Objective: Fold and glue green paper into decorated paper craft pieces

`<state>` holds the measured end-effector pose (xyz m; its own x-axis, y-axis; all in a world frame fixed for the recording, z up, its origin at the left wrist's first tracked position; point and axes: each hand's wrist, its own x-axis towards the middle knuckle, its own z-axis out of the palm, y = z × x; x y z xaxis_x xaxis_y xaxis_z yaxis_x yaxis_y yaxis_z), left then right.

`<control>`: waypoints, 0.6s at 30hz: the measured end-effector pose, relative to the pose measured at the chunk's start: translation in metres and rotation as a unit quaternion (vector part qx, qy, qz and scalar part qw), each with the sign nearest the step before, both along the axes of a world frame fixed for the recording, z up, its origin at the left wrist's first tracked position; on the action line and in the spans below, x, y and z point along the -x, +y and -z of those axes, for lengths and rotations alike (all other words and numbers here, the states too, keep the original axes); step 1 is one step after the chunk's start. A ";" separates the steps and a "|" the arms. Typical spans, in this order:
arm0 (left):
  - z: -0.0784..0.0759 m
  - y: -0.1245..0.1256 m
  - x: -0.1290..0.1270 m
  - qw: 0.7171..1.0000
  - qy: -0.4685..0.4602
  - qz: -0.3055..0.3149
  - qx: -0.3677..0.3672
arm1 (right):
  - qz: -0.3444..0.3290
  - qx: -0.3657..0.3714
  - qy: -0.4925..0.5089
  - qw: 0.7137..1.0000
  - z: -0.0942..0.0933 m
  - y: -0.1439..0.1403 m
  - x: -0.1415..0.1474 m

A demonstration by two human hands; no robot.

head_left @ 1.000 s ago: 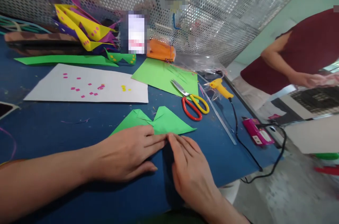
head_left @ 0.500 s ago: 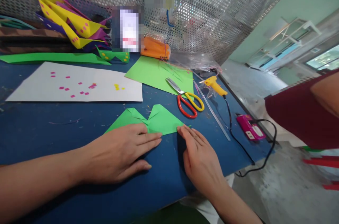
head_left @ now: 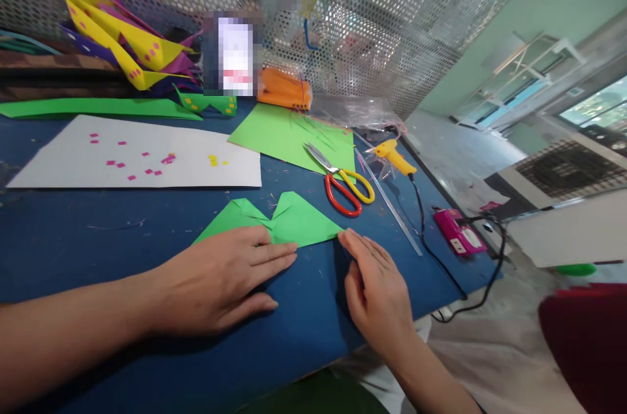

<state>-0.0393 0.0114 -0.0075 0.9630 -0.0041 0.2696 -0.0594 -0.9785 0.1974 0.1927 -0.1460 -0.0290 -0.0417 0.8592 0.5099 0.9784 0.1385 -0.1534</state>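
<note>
So the folded green paper piece [head_left: 289, 226] is lying flat on the blue tabletop [head_left: 98, 244], near the front edge and roughly in the middle. It has two pointed flaps meeting in a little notch on its far side.

The left hand [head_left: 220, 280] is spread flat, palm down, pressing on the near left part of that paper, fingers pointing right along its near edge. It isn't gripping anything, just holding the paper down. The right hand [head_left: 375, 290] is flat on the table too, fingers loose and stretched out, with the fingertips [head_left: 349, 239] right at the paper's right-hand corner. I honestly can't tell if they touch the corner or just sit beside it.

Further back and a bit right there's a pair of scissors with one red and one yellow handle [head_left: 343, 185], blades resting on a flat green paper sheet [head_left: 289, 136]. Right of those: a long clear ruler [head_left: 389, 202], a yellow glue gun [head_left: 394, 158] with its black cord [head_left: 441, 264] trailing off the table's right edge, and a small pink box [head_left: 458, 238].

On the far left is a white sheet dotted with tiny pink and yellow squares [head_left: 147, 162], and behind it a pile of yellow and purple folded paper shapes [head_left: 127, 48] against the perforated metal screen [head_left: 392, 22]. A bit of dark red clothing [head_left: 585, 342] shows at the lower right.
</note>
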 end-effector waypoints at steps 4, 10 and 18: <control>0.000 0.000 0.000 1.000 0.004 -0.004 0.007 | -0.013 -0.008 -0.032 0.999 -0.002 0.001 -0.002; 0.000 0.000 -0.001 1.000 0.006 -0.020 0.014 | -0.041 0.030 -0.107 0.993 -0.010 0.010 0.005; -0.001 -0.001 0.003 0.999 -0.026 -0.023 0.019 | -0.021 0.005 -0.250 0.968 -0.008 0.017 0.010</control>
<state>-0.0424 0.0104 -0.0068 0.9465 0.0515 0.3185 -0.0250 -0.9725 0.2314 0.1829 -0.1294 -0.0206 -0.3162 0.8564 0.4081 0.9241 0.1808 0.3367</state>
